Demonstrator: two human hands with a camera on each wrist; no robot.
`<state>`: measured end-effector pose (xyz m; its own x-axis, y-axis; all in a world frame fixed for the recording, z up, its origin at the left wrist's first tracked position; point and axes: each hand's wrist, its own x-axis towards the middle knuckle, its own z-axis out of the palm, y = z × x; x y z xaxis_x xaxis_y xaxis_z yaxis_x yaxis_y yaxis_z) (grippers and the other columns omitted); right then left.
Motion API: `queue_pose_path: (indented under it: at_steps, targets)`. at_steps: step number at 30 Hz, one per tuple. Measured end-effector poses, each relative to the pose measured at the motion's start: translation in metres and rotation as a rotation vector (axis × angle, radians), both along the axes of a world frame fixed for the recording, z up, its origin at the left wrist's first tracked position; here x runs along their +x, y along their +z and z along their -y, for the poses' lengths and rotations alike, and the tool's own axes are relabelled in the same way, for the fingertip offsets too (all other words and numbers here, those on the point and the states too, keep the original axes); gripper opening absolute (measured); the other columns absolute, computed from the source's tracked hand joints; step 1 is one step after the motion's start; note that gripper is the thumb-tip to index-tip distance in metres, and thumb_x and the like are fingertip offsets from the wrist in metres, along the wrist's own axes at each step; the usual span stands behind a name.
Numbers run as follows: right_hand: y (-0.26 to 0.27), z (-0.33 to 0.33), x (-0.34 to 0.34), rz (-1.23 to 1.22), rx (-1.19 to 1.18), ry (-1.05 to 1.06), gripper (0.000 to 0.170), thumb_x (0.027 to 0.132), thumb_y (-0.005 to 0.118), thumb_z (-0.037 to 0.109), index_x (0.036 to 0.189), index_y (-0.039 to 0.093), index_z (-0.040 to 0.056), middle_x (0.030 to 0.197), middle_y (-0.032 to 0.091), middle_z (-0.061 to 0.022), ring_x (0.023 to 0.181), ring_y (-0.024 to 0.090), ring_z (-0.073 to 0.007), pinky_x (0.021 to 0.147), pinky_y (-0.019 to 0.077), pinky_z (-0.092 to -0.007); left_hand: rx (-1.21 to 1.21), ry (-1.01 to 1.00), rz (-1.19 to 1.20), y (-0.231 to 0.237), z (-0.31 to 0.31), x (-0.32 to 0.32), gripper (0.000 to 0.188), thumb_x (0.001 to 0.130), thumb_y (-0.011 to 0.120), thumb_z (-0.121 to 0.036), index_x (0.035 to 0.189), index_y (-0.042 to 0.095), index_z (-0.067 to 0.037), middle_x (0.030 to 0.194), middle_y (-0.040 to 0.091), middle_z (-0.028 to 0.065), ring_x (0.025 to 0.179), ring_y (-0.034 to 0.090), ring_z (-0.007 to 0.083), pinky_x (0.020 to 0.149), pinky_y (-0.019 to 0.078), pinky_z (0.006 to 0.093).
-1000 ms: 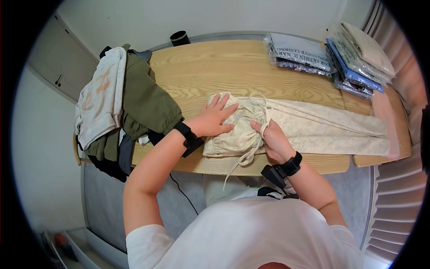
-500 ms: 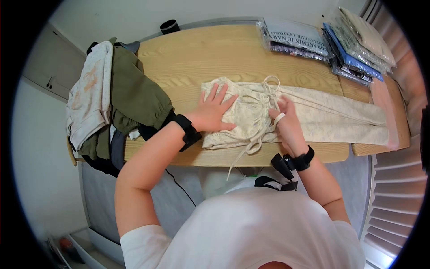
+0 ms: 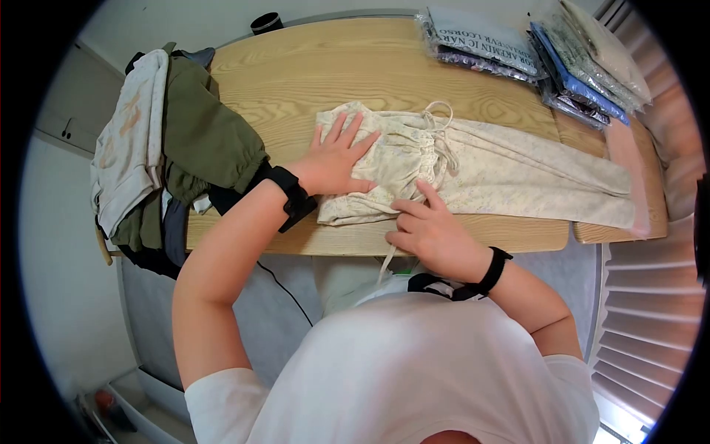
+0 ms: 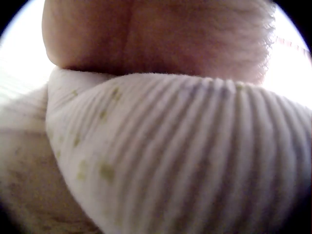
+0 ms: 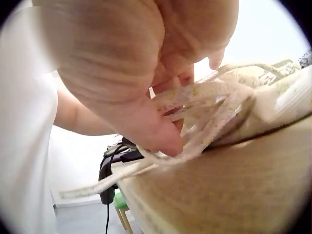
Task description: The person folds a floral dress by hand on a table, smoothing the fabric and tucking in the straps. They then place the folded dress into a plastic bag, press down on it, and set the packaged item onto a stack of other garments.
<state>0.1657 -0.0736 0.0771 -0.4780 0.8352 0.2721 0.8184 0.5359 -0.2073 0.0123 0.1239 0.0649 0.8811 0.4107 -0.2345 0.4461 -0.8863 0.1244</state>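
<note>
A pale, faintly patterned garment (image 3: 518, 166) lies lengthwise on the table, gathered near its left part, with a cord loop sticking up at its far edge. The left hand (image 3: 331, 164) presses flat on its left end, fingers spread; the left wrist view has ribbed fabric (image 4: 195, 146) close under the skin. At the near edge, the right hand (image 3: 440, 240) has bent fingers around the drawstring (image 3: 387, 259), whose end hangs over the table edge. In the right wrist view, the thumb and fingers of the right hand (image 5: 146, 87) pinch among loops of the cord (image 5: 214, 124).
Left of the garment, a pile of clothes holds a light sweatshirt (image 3: 133, 137) and an olive garment (image 3: 207, 133). Plastic-wrapped clothes (image 3: 484, 44) are stacked at the back right of the wooden table (image 3: 296, 66). A black cup (image 3: 267, 23) stands beyond the back edge.
The right hand has come down and left from the gathered middle to the near edge, its back now turned up. The left hand stays on the garment. The whole head view has shifted slightly.
</note>
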Motion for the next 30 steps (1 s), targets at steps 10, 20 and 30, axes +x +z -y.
queue_pose_path:
  at_steps: [10, 20, 30]
  targets:
    - [0.014, 0.000, 0.116, 0.028, 0.026, -0.419, 0.014, 0.064, 0.064, 0.001, 0.076, 0.063, 0.0077, 0.117, 0.058, -0.0140, 0.108, 0.052, -0.0328, 0.095, 0.0391, -0.0414, -0.041, 0.020, -0.016, 0.001, 0.000, 0.002, 0.089, 0.078, 0.056, -0.060, 0.147, 0.015, -0.022, 0.153, -0.001, 0.0177, 0.140, -0.006, 0.0369, 0.109, 0.0048, 0.0573]
    - [0.017, 0.012, 0.011, -0.302, 0.037, -0.131, 0.025, 0.068, 0.056, -0.001, 0.091, 0.063, 0.0074, 0.089, 0.060, -0.0086, 0.087, 0.056, -0.0279, 0.077, 0.0443, -0.0377, -0.009, 0.026, -0.008, -0.001, 0.000, 0.001, 0.089, 0.077, 0.058, -0.059, 0.147, 0.016, -0.023, 0.153, 0.001, 0.0172, 0.140, -0.004, 0.0374, 0.109, 0.0063, 0.0575]
    - [0.013, 0.010, 0.042, -0.046, -0.139, -0.191, 0.006, 0.071, 0.056, 0.010, 0.073, 0.054, 0.0047, 0.062, 0.056, -0.0128, 0.060, 0.057, -0.0325, 0.055, 0.0444, -0.0447, 0.003, 0.016, 0.007, -0.001, 0.000, 0.000, 0.089, 0.077, 0.058, -0.059, 0.147, 0.016, -0.023, 0.152, 0.002, 0.0179, 0.140, -0.004, 0.0375, 0.109, 0.0065, 0.0577]
